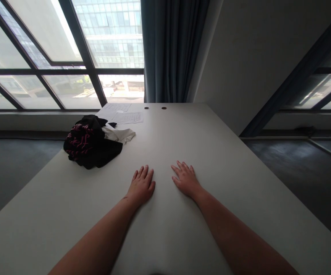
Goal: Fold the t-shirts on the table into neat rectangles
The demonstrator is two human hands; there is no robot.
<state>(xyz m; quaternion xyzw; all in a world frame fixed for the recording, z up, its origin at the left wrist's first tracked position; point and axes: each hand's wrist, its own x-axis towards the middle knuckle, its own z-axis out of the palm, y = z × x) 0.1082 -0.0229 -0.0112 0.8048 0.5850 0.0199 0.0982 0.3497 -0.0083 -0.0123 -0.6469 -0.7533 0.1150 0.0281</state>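
Note:
Both my hands lie palm down on a white table (165, 145), a short gap between them. My left hand (142, 186) is flat with its fingers stretched forward, holding nothing. To the right of it, my right hand (186, 179) rests with fingers spread, also holding nothing. Beyond my left hand and to its left sits a crumpled heap of black cloth with pink lettering (81, 141). A piece of white cloth (119, 133) pokes out on its right side. Neither hand touches the heap.
Sheets of printed paper (128, 117) lie at the table's far left, near two round dark-centred fittings (155, 108) along the far edge. A blue curtain (171, 49) hangs behind, beside large windows (113, 34). Grey floor (294, 168) shows on both sides.

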